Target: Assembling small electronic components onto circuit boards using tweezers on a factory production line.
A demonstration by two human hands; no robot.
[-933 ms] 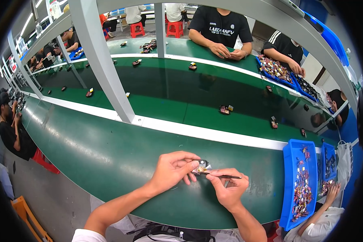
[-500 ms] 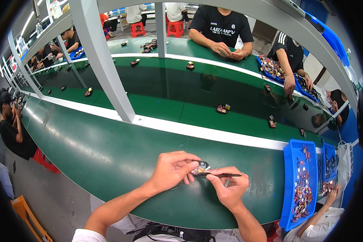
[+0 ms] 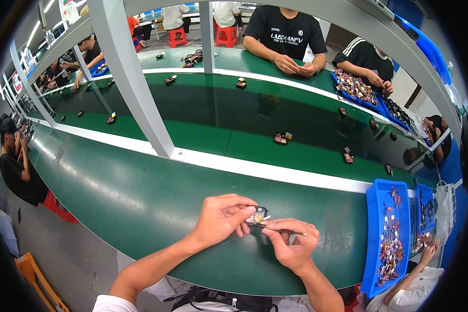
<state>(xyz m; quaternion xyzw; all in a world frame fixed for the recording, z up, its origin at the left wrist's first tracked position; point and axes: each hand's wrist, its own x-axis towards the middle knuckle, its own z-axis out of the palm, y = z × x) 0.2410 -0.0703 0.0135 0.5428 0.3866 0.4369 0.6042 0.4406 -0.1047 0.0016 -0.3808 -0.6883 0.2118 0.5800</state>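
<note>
My left hand (image 3: 221, 221) pinches a small black device housing (image 3: 259, 213) between thumb and fingers, above the green worktop. Inside the housing are light-coloured and yellowish parts, too small to make out. From the right, my right hand (image 3: 292, 243) grips slender dark tweezers (image 3: 298, 233). Their tip is at the lower edge of the housing; whether it touches a part inside, I cannot tell. My fingers partly cover both housing and tweezers.
A blue tray (image 3: 372, 244) of small colourful wired parts stands at my right, beside a smaller blue bin (image 3: 425, 195). Beyond a white rail (image 3: 275, 177), a green conveyor belt (image 3: 203, 135) carries similar devices. A grey post (image 3: 135, 88) rises at its edge. Co-workers sit around the line.
The tweezers have shifted slightly left and tilted, with their rear end lower. Devices on the belt have moved a little left. A co-worker at the far right has drawn an arm back from the belt.
</note>
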